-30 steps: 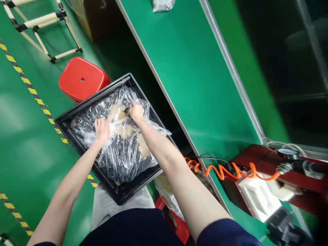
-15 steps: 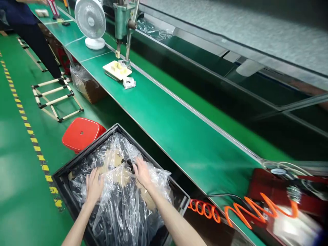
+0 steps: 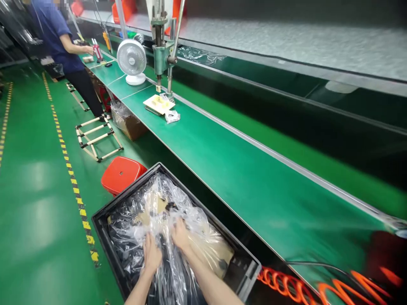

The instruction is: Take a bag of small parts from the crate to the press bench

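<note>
- Head view: clear plastic film (image 3: 171, 271) is under both my hands, fingertips against it, near the middle of the spread.
- Left hand (image 3: 152, 254) is on the film left of centre; right hand (image 3: 181, 235) is just beside it and a bit farther forward, close to a small black piece (image 3: 171, 206) past the fingertips.
- Black crate (image 3: 206, 211) holds the film, with dark contents and a tan sheet (image 3: 219, 256) showing through (too much glare to say what the dark stuff is). Bare crate floor shows at the right-hand corner.
- Both forearms come up from the bottom edge, angled inward, hands pointing away from me, backs up.
- Left fingers sit close together, bent at the tips; right ones are bent down into the film. Can't tell if either hand pinches a fold (creases and blur hide the tips).
- Red stool (image 3: 122, 174) is just past the crate's far left side, partly behind it.
- Green bench (image 3: 229, 169) runs alongside on the right; orange coiled hose (image 3: 286, 284) hangs by its front edge.
- Farther up the bench: press (image 3: 160, 59), pale plate (image 3: 157, 103), small plastic bag (image 3: 172, 116), white fan (image 3: 132, 59), and a person in a blue shirt (image 3: 57, 38) standing by it.
</note>
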A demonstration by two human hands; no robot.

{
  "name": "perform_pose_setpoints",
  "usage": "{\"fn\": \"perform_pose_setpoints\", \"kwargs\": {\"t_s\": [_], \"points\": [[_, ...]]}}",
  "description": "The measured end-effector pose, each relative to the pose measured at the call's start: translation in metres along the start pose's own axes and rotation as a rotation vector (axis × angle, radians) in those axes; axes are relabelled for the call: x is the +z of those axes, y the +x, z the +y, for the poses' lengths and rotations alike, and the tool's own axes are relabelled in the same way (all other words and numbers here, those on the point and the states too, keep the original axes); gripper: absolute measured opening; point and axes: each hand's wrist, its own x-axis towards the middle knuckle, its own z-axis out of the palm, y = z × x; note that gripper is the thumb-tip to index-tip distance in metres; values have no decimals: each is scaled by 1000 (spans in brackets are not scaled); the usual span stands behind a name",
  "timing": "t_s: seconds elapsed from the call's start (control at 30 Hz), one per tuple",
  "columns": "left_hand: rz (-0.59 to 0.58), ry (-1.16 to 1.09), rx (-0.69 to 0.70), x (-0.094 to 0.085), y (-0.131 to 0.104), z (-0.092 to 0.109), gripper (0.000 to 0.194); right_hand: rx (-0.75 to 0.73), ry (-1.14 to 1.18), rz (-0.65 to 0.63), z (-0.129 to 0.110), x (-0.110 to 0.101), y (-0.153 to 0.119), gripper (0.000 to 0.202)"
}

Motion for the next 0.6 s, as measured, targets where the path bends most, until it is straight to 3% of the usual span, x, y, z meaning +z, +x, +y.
{"fn": "perform_pose_setpoints", "kwargs": {"t_s": [0.07, 0.17, 0.23, 0.33, 0.4, 0.43, 0.5, 0.57, 0.6], "points": [[-157, 6, 129, -7, 10, 29, 67, -79, -27, -109, -34, -8, 17, 56], [-246, 17, 193, -18, 10, 44, 52, -98, -18, -137, -48, -19, 16, 48], [-167, 24, 166, -25, 2, 33, 52, -95, -11, -82, -38, -22, -3, 51], [200, -26, 150, -31, -21, -8, 55, -154, -15, 65, 1, -9, -60, 58], [438, -25, 187, -31, -35, -36, 56, -432, -51, 163, 35, 14, -103, 57], [496, -2, 209, -32, -39, -47, 55, -602, -68, 129, 50, 27, -121, 60], [504, 58, 240, -39, -37, -53, 54, -828, -111, -39, 68, 48, -143, 66], [425, 68, 237, -54, -22, -41, 54, -825, -150, -161, 68, 54, -141, 65], [380, 44, 231, -63, -11, -31, 54, -751, -160, -179, 62, 52, -132, 61]]}}
